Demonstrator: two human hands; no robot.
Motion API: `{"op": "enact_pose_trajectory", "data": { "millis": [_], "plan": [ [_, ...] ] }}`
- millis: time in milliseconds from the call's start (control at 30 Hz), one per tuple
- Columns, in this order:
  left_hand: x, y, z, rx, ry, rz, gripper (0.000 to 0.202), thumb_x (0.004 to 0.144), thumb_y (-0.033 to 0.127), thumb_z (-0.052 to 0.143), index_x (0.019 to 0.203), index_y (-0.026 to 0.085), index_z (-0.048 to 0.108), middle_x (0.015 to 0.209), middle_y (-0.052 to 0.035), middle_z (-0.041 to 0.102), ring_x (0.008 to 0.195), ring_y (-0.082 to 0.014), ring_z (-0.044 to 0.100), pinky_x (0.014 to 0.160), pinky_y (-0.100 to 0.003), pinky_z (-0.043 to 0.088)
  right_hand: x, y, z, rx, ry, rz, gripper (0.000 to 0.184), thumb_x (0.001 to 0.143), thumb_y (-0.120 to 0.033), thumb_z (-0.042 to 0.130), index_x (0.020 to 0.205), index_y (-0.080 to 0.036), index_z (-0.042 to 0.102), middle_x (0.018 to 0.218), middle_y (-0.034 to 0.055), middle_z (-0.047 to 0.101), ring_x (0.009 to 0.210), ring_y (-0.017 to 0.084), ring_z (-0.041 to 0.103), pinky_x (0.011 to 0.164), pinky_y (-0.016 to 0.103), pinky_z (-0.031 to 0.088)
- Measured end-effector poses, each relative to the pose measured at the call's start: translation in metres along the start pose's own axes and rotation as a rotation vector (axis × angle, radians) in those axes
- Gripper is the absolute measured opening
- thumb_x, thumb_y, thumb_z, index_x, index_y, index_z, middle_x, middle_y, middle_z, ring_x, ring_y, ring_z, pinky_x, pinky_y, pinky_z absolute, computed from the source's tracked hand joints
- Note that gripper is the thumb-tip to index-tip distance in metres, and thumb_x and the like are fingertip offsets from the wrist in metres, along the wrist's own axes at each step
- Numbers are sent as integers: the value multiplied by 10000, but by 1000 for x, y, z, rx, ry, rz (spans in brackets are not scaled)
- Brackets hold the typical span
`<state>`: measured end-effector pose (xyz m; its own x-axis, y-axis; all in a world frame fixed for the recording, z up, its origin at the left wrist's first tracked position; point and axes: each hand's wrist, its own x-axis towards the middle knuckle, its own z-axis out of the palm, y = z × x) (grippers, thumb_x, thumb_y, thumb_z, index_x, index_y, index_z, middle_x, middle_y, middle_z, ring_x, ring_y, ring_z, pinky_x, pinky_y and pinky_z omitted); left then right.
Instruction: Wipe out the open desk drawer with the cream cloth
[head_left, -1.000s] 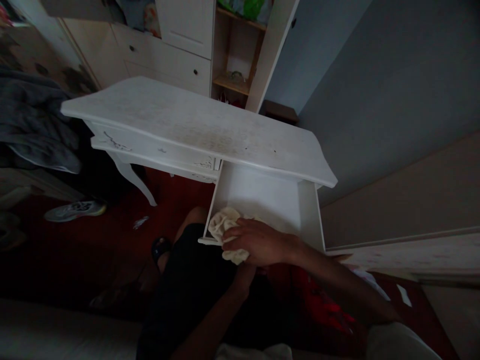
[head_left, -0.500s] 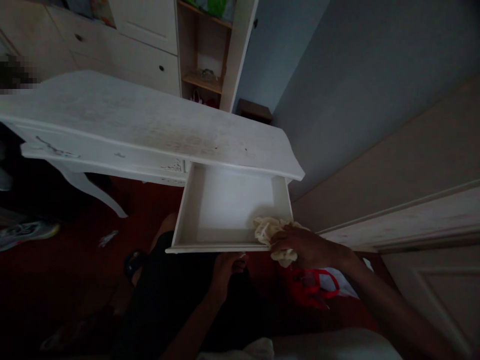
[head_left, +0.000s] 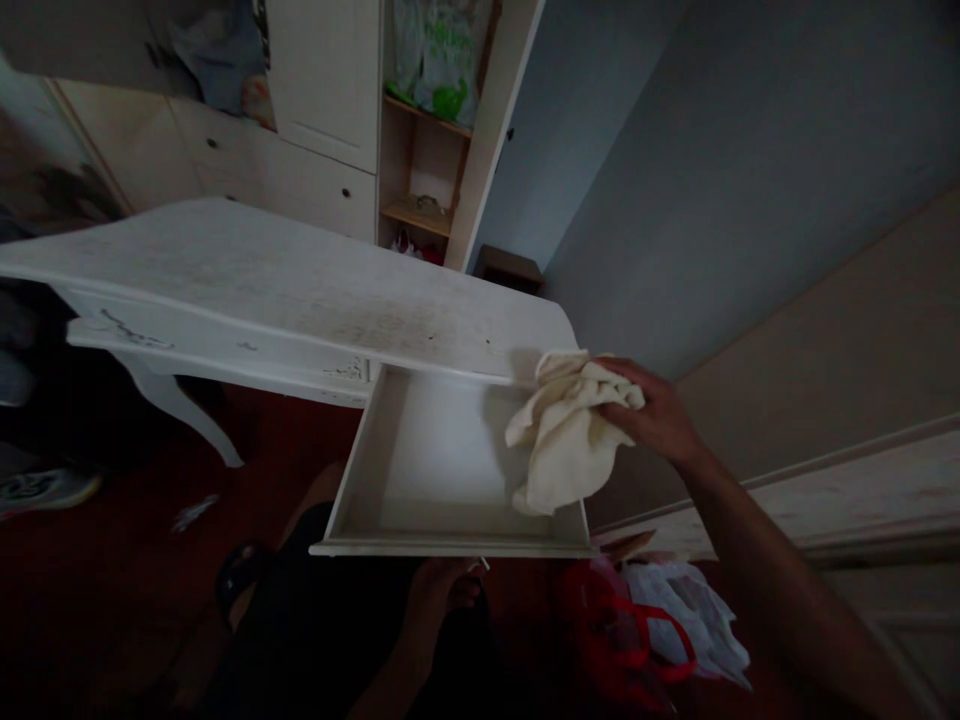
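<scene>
A cream cloth (head_left: pixel 574 430) hangs bunched and loose from my right hand (head_left: pixel 649 410), whose fingers are closed on its upper part. The cloth is raised over the right side of a pulled-out white drawer (head_left: pixel 442 465) and hides that corner of it. Nothing lies on the visible drawer bottom. Below the drawer front, my left hand (head_left: pixel 439 600) has its fingers curled round the drawer handle (head_left: pixel 480 565), of which only a small pale end shows. The drawer belongs to a white desk (head_left: pixel 337 290) with dark smudges on its top.
To the right, a red bag (head_left: pixel 600 630) and a white plastic bag (head_left: pixel 686 610) lie on the dark red floor. A wall (head_left: pixel 720 200) rises beside the desk. Behind stands a white cabinet (head_left: pixel 322 90) with open shelves. A shoe (head_left: pixel 49 490) is at far left.
My right hand has lifted the cloth up off the drawer's front right corner, and the cloth now hangs more unfolded. My left hand stays at the drawer front. The view has tilted up slightly.
</scene>
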<state>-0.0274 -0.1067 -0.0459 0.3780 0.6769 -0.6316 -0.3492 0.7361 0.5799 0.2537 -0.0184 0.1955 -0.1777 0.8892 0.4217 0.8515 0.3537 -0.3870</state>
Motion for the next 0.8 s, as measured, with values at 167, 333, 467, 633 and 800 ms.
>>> {"op": "enact_pose_trajectory", "data": {
  "millis": [167,333,467,633,800],
  "plan": [
    [14,-10,-10,27,-53,-15,563,459,499,848,792,71,700,763,-131,715,524,-138,608,486,-234,480,75,27,0,-142,382,99,508,845,-468,489,1345,-447,406,1338,-47,522,1201,283,524,1016,497,450],
    [17,-13,-14,86,-50,-26,632,450,561,843,823,72,699,765,-131,712,535,-138,606,489,-237,479,127,59,29,-210,687,78,504,819,-404,509,1287,-225,458,1273,92,541,1184,252,511,1062,433,420],
    [11,-11,-13,110,-41,9,627,476,601,822,812,84,707,762,-117,712,563,-131,608,512,-225,479,137,83,74,-246,487,70,579,827,-437,500,1326,-155,414,1343,166,496,1270,274,441,1112,468,336],
    [13,-10,-15,121,-38,-19,610,425,598,839,756,104,705,765,-115,710,568,-141,603,523,-239,486,128,96,128,-235,98,16,752,840,-591,466,1397,-94,382,1461,199,390,1374,304,349,1146,476,279],
    [10,-6,-18,150,18,-9,539,420,514,872,775,138,720,778,-129,712,629,-222,646,550,-294,511,128,97,111,-251,-317,25,1055,733,-701,594,1514,-104,212,1578,191,117,1467,307,113,1182,444,185]
  ]
}}
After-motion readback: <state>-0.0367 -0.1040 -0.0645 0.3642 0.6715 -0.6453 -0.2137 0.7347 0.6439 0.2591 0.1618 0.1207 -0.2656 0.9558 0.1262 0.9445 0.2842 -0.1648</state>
